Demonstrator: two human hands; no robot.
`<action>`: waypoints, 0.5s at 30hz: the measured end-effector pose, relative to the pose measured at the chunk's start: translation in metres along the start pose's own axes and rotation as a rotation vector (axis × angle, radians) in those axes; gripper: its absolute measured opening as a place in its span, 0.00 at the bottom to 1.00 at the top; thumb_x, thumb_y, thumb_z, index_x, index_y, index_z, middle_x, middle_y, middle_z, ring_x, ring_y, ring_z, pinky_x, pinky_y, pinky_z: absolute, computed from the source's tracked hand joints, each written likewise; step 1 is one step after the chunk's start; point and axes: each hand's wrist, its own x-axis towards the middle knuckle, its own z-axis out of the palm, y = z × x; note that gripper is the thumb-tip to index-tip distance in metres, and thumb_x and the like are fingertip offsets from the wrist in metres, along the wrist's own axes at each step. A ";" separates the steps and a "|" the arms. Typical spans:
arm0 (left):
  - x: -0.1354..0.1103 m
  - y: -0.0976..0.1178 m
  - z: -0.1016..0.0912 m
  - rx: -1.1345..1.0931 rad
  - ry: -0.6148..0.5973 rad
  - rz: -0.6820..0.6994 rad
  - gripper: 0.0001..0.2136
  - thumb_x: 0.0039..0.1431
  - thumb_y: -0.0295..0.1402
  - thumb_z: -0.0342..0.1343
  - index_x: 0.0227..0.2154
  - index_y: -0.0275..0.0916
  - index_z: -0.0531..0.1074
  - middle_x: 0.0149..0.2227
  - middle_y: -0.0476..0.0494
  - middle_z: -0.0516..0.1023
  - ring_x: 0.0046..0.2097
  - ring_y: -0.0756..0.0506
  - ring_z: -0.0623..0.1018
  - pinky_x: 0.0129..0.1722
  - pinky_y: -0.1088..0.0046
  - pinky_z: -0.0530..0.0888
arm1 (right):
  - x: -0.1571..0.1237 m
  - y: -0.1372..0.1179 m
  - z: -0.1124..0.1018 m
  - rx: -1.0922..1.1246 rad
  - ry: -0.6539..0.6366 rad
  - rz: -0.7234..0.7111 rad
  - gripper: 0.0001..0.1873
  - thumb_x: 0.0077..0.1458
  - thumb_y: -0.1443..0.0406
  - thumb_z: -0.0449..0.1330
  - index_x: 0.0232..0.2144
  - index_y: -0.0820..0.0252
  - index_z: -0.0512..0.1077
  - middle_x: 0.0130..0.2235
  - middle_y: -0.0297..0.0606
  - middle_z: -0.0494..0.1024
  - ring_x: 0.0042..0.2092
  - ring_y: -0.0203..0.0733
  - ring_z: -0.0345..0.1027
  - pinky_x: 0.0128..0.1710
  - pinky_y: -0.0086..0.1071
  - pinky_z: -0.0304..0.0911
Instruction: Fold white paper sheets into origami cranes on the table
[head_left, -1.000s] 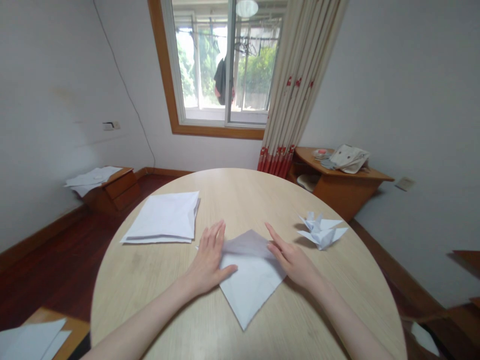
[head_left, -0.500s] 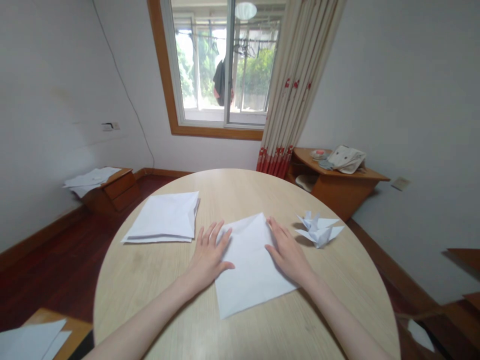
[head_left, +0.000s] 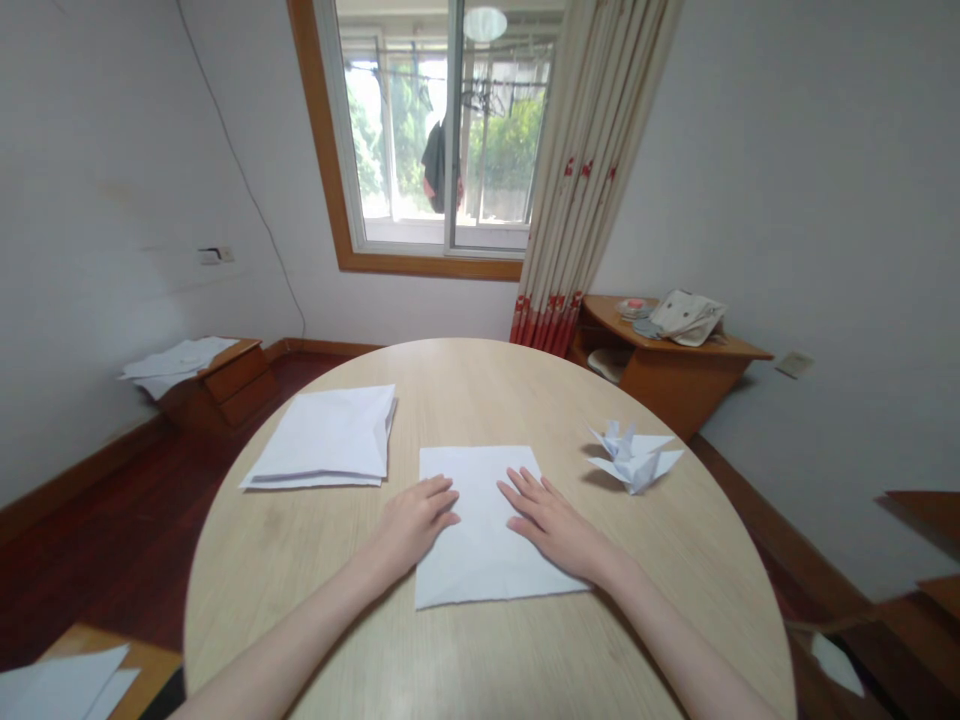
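A white sheet of paper [head_left: 480, 540] lies flat, square-on to me, near the middle of the round light-wood table [head_left: 495, 400]. My left hand [head_left: 416, 523] rests on the sheet's left edge, holding nothing. My right hand [head_left: 551, 525] lies on its right half with the fingers spread, also holding nothing. Left of the sheet is a stack of folded white paper [head_left: 322, 440], close to my left fingers but apart from them. A white origami crane [head_left: 634, 460] stands to the right of my right hand, not touching it.
A wooden corner shelf [head_left: 667, 350] holds a cloth bag and a small dish behind the table. A low wooden cabinet [head_left: 217, 390] with papers stands back left. More white sheets [head_left: 60, 685] lie bottom left. The floor is dark red wood.
The sheet has turned from a diamond to square-on, and its raised flap now lies flat. Both hands have slid back toward me. The stack and the crane stay in place.
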 end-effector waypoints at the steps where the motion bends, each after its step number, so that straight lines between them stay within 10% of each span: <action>1: 0.000 0.000 0.000 -0.029 -0.005 -0.007 0.11 0.64 0.34 0.51 0.46 0.43 0.74 0.54 0.43 0.73 0.55 0.42 0.73 0.54 0.62 0.71 | -0.001 -0.001 -0.001 -0.008 -0.017 0.003 0.28 0.64 0.53 0.47 0.63 0.52 0.53 0.67 0.42 0.47 0.68 0.48 0.35 0.65 0.51 0.38; 8: -0.004 0.015 -0.008 -0.200 -0.067 0.104 0.15 0.66 0.31 0.44 0.47 0.41 0.74 0.51 0.43 0.76 0.52 0.45 0.75 0.52 0.65 0.72 | -0.001 -0.003 0.001 -0.103 0.017 0.075 0.28 0.63 0.50 0.46 0.63 0.46 0.55 0.67 0.41 0.46 0.67 0.56 0.35 0.63 0.55 0.41; 15: -0.005 0.025 -0.015 -0.254 -0.167 0.133 0.28 0.47 0.50 0.64 0.49 0.39 0.71 0.53 0.39 0.74 0.54 0.40 0.73 0.54 0.62 0.70 | -0.001 -0.006 0.000 -0.174 0.013 0.141 0.28 0.64 0.53 0.46 0.63 0.54 0.55 0.67 0.43 0.46 0.67 0.56 0.33 0.63 0.55 0.40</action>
